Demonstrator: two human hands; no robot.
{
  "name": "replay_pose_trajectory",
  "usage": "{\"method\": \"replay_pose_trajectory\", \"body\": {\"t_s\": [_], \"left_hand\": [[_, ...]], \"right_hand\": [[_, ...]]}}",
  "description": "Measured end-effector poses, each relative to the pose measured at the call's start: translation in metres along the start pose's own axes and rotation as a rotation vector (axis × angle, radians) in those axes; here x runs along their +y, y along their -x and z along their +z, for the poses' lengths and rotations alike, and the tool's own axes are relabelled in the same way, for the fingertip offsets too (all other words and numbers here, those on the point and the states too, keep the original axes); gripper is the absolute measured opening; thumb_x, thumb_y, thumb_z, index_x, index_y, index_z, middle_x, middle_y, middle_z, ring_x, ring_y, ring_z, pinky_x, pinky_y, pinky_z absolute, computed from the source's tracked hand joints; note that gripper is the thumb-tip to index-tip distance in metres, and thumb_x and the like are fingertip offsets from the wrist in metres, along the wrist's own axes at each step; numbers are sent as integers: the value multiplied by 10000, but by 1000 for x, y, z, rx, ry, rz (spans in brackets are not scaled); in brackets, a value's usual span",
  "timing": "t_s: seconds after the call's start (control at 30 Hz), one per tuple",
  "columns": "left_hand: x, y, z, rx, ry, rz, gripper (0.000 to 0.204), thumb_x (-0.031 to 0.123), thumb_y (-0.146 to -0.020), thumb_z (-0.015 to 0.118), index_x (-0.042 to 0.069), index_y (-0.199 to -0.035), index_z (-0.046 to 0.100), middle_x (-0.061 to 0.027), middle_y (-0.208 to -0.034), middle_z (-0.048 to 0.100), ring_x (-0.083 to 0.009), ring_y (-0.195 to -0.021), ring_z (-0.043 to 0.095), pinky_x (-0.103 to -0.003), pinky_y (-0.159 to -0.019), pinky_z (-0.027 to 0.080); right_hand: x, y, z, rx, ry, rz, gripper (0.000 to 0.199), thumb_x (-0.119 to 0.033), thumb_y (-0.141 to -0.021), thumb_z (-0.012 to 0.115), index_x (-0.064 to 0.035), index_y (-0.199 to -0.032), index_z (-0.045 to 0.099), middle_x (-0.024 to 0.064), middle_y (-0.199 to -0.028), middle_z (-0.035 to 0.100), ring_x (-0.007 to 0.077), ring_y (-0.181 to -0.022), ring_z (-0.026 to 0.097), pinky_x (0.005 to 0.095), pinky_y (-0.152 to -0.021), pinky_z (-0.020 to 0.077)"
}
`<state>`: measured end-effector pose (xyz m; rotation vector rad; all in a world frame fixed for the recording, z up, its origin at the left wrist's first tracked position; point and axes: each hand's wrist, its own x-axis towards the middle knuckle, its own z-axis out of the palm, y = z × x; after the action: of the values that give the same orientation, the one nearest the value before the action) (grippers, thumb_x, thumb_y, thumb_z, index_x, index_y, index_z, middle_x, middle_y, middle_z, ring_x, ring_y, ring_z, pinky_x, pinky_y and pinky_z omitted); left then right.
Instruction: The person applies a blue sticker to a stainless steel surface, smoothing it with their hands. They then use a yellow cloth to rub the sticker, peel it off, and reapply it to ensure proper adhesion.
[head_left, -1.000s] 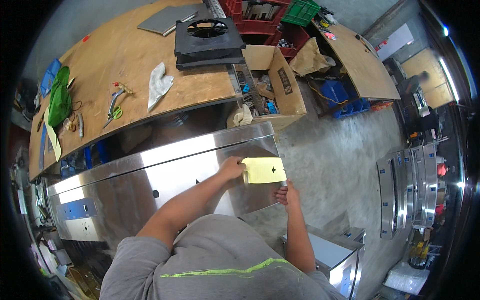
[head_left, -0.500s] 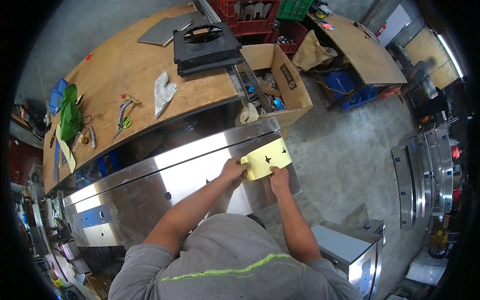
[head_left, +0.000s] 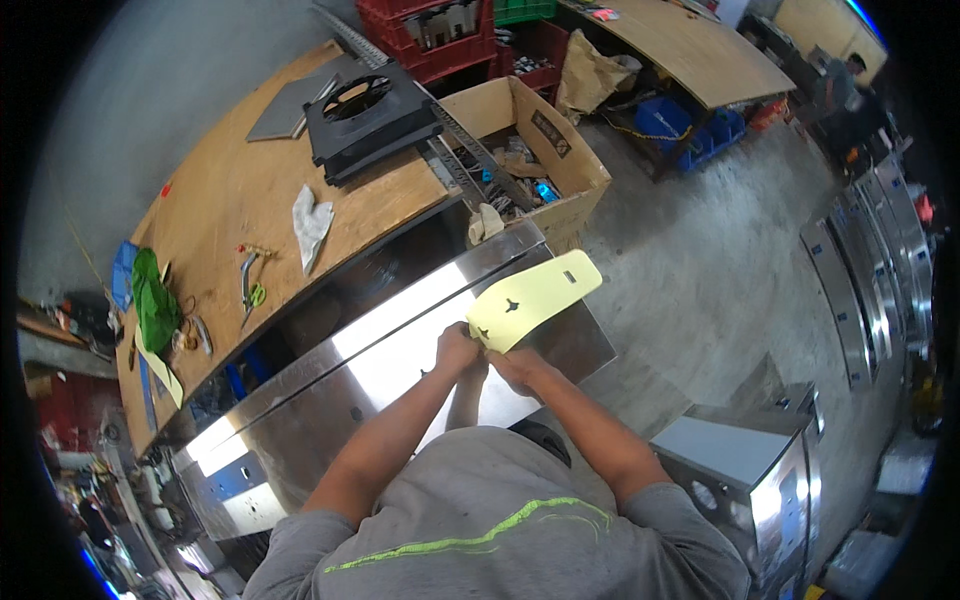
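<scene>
A pale yellow sheet [head_left: 530,297] with rounded corners and several cut-out holes is held between my two hands. My left hand [head_left: 458,348] is closed on its near left end, and my right hand [head_left: 517,369] grips the same end close beside it. The sheet's far end reaches up to the right, bent slightly. Beneath it lies a long, shiny metal panel [head_left: 385,366] with small holes and a folded rim along its far side. My fingertips are partly hidden under and behind the sheet.
Beyond the panel stands a wooden table [head_left: 225,210] with a black fan frame [head_left: 365,115], a white cloth [head_left: 311,228], green-handled scissors [head_left: 257,294] and a green bag [head_left: 155,300]. A cardboard box [head_left: 570,150] of scraps sits behind. Metal cabinets [head_left: 735,455] stand at right.
My right hand has moved from the sheet's near edge to its left end, next to my left hand. More of the sheet's far end now shows. The whole view has turned somewhat.
</scene>
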<state>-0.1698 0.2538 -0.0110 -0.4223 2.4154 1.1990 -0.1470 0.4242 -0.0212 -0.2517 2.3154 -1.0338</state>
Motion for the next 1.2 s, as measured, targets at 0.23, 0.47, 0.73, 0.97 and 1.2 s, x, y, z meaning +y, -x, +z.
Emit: {"method": "replay_pose_trajectory", "body": {"t_s": [0.23, 0.47, 0.73, 0.97, 1.2], "left_hand": [[-10, 15, -19, 10, -46, 0, 449, 215, -769, 761, -43, -1129, 690, -223, -1054, 733, -334, -986, 724, -408, -865, 564], [-53, 1, -28, -38, 12, 3, 340, 114, -813, 760, -60, -1093, 678, -172, -935, 729, -226, -761, 724, -329, -664, 572], [-81, 26, -44, -26, 176, -105, 348, 151, -812, 760, -49, -1088, 693, -196, -931, 734, -212, -719, 721, -333, -690, 571], [-125, 34, -60, -11, 62, -47, 351, 193, -801, 762, -26, -1070, 705, -177, -934, 738, -269, -814, 722, -379, -740, 561], [-145, 56, -88, 50, 34, -152, 356, 229, -797, 733, 8, -1077, 723, -194, -972, 735, -326, -915, 713, -410, -827, 552]], "right_hand": [[-18, 16, -4, 6, 151, -232, 745, -578, -921, 578, -124, -1499, 453, 216, -1546, 416, 394, -1436, 365, 472, -1177, 309], [-21, 13, 0, 8, 265, -257, 809, -611, -927, 565, -136, -1553, 372, 190, -1606, 327, 380, -1488, 276, 455, -1226, 234], [-25, 11, 4, 80, 311, -271, 662, -543, -954, 537, -98, -1444, 507, 188, -1467, 514, 360, -1357, 470, 452, -1148, 359], [-35, 7, 5, -114, 437, -327, 738, -561, -927, 550, -110, -1501, 444, 184, -1565, 386, 385, -1441, 346, 485, -1205, 261], [-52, 9, 6, -142, 562, -428, 688, -585, -922, 527, -220, -1502, 468, 146, -1581, 381, 369, -1451, 335, 509, -1207, 253]]}}
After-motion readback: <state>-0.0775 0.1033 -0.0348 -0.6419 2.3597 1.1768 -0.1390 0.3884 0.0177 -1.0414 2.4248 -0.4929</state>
